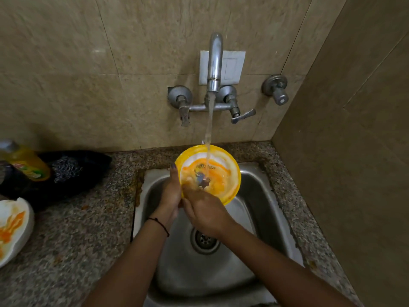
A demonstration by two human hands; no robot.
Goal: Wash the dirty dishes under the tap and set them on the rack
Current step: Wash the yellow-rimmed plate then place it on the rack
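A yellow-rimmed bowl [223, 165] with orange smears inside is held tilted over the steel sink [261, 202], under the running stream from the tap [214, 63]. My left hand [171, 191] grips the bowl's left rim, thumb along the edge. My right hand [204, 212] reaches into the bowl from below, its fingers rubbing the inner surface where the water lands; the fingertips are blurred by the splash. A second dirty white dish [13, 227] with orange stains lies on the counter at the far left.
A yellow dish-soap bottle [28, 162] and a steel scrubber [67, 166] on a black bag sit at the back left of the granite counter [84, 229]. Tap levers [242, 116] and a separate valve [277, 91] stick out of the tiled wall. A wall closes the right side.
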